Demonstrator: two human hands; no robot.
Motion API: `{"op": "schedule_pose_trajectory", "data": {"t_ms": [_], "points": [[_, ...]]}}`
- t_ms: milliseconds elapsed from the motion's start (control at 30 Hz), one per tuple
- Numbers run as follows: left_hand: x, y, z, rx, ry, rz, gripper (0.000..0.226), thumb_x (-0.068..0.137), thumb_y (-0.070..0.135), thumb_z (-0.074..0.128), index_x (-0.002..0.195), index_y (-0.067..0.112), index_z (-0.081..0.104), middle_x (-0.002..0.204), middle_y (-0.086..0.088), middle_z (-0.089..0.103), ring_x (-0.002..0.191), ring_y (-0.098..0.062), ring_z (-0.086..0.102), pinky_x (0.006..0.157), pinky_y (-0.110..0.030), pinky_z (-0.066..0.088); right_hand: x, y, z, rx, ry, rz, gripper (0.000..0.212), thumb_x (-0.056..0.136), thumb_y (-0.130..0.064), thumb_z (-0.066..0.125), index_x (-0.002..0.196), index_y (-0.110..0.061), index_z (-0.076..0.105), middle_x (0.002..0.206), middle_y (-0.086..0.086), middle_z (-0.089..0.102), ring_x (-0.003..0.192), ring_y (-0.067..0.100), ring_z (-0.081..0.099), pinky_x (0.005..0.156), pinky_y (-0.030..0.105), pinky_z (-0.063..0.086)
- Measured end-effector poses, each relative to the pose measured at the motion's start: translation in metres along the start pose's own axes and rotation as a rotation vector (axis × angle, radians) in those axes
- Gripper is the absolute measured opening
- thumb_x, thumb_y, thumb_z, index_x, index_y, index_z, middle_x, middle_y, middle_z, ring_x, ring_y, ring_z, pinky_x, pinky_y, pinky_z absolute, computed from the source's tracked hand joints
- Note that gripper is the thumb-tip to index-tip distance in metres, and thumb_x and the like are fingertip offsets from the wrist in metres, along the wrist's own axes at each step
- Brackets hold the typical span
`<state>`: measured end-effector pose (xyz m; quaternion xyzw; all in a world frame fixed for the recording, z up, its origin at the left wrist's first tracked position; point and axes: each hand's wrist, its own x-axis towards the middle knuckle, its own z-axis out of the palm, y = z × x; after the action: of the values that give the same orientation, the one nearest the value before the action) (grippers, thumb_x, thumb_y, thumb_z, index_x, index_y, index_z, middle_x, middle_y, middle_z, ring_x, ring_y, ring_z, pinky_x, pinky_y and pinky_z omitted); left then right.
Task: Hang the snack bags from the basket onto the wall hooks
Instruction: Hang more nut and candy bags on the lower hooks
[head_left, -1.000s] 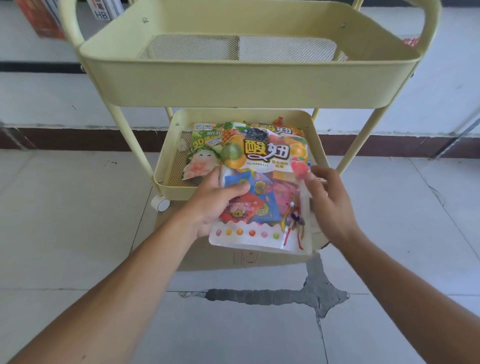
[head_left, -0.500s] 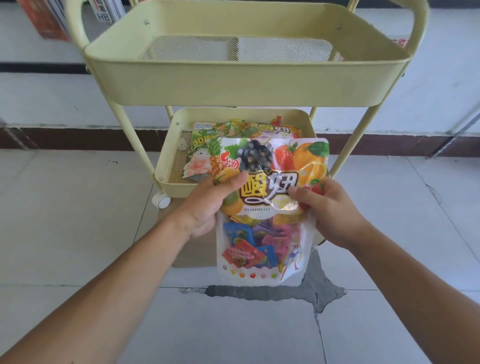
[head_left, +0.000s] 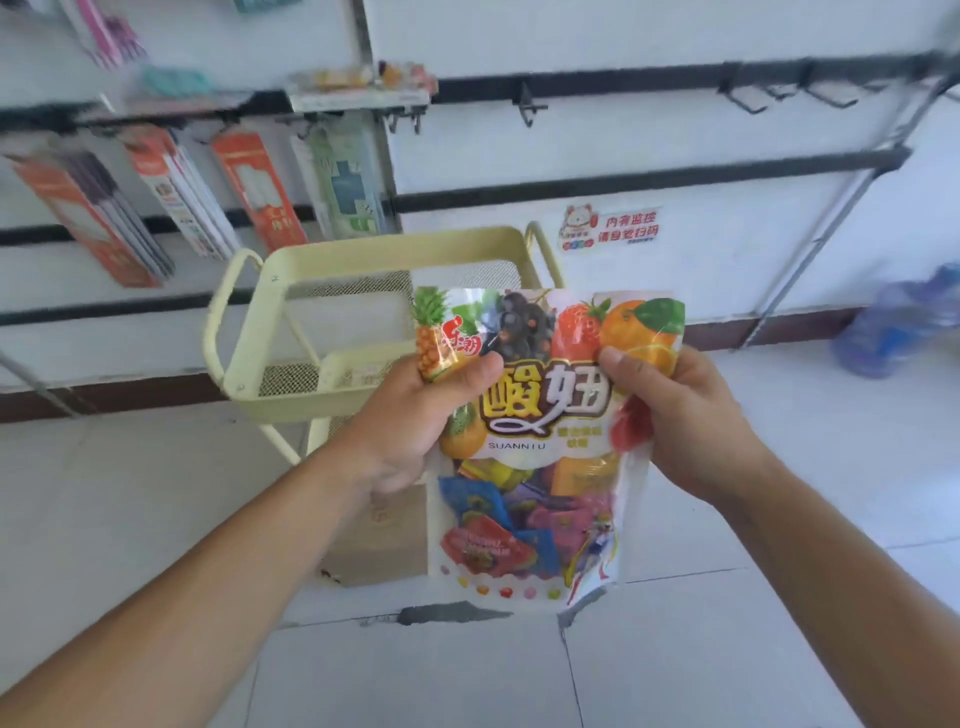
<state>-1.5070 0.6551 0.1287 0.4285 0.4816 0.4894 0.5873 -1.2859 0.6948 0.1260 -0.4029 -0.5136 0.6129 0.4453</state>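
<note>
Lifted clear of the cart's lower tray since a second ago, and now held upright in the middle of the frame, with the gaze tipped up from the floor to the wall.

Head view: snack bag (head_left: 545, 441) gripped at its upper half from both sides. Left hand (head_left: 415, 415) curled round the left edge, thumb pressed across the front beside the pineapple print. Right hand (head_left: 670, 415) curled round the right edge, thumb on the front under the orange print. Bottom of the bag hanging free, loose wrapped candies showing through the clear window. Yellow cart (head_left: 322, 322) just behind and left of the bag, top tray showing only mesh. Bare black wall hooks (head_left: 530, 106) on a rail in the upper middle and further along at upper right; hung packets (head_left: 156, 202) at upper left.

Risks, as a judgement: hang hole at the top edge not discernible, blurred here, so easy to miss the hook tip and crumple or tear the header; weight sitting low, so likely to swing and slip off a hook only half entered; a one-handed reach could let the slick film slide from the fingers.
</note>
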Motion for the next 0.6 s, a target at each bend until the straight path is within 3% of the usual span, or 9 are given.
{"op": "schedule_pose_trajectory", "data": {"t_ms": [100, 200, 300, 433, 500, 600], "points": [[-0.008, 0.104, 0.046, 0.023, -0.032, 0.015, 0.021, 0.072, 0.034, 0.067, 0.077, 0.018, 0.080, 0.094, -0.012, 0.077, 0.091, -0.026, 0.075, 0.080, -0.041, 0.061, -0.013, -0.109, -0.012, 0.017, 0.065, -0.017, 0.016, 0.090, -0.014, 0.062, 0.078, -0.008, 0.069, 0.073, 0.004, 0.075, 0.062, 0.016, 0.072, 0.054, 0.022, 0.054], [-0.016, 0.204, 0.088, 0.101, -0.026, 0.088, 0.031, 0.074, 0.034, 0.078, 0.083, 0.005, 0.075, 0.102, -0.034, 0.069, 0.095, -0.049, 0.069, 0.085, -0.058, 0.058, -0.029, -0.209, -0.024, -0.013, 0.093, -0.030, 0.023, 0.094, -0.007, 0.059, 0.073, -0.009, 0.068, 0.070, 0.004, 0.074, 0.059, 0.015, 0.071, 0.052, 0.021, 0.053], [-0.021, 0.302, 0.139, 0.170, -0.018, 0.149, 0.020, 0.073, 0.028, 0.079, 0.084, 0.012, 0.077, 0.093, -0.022, 0.075, 0.081, -0.038, 0.074, 0.074, -0.051, 0.061, -0.044, -0.308, -0.038, -0.039, 0.106, -0.045, 0.030, 0.095, -0.006, 0.058, 0.067, -0.011, 0.068, 0.065, 0.004, 0.072, 0.052, 0.012, 0.067, 0.047, 0.019, 0.050], [-0.028, 0.404, 0.212, 0.151, 0.046, 0.183, 0.011, 0.069, 0.029, 0.076, 0.077, 0.023, 0.080, 0.089, -0.011, 0.077, 0.088, -0.034, 0.073, 0.088, -0.055, 0.058, -0.064, -0.430, -0.070, -0.094, 0.106, -0.064, 0.022, 0.095, -0.020, 0.065, 0.076, -0.009, 0.069, 0.068, 0.004, 0.072, 0.054, 0.016, 0.066, 0.051, 0.025, 0.049], [-0.029, 0.439, 0.245, 0.167, 0.053, 0.186, 0.011, 0.073, 0.029, 0.076, 0.078, 0.019, 0.078, 0.087, -0.012, 0.077, 0.086, -0.035, 0.073, 0.086, -0.056, 0.058, -0.070, -0.480, -0.094, -0.135, 0.101, -0.091, 0.020, 0.088, -0.030, 0.070, 0.079, -0.012, 0.072, 0.069, 0.008, 0.071, 0.053, 0.023, 0.065, 0.054, 0.032, 0.048], [-0.023, 0.470, 0.287, 0.219, 0.030, 0.227, 0.005, 0.086, 0.019, 0.074, 0.082, 0.016, 0.075, 0.084, -0.012, 0.077, 0.081, -0.031, 0.075, 0.076, -0.046, 0.059, -0.076, -0.537, -0.124, -0.161, 0.128, -0.129, 0.010, 0.093, -0.017, 0.066, 0.089, -0.010, 0.071, 0.065, 0.003, 0.071, 0.051, 0.017, 0.068, 0.047, 0.026, 0.052]]}}
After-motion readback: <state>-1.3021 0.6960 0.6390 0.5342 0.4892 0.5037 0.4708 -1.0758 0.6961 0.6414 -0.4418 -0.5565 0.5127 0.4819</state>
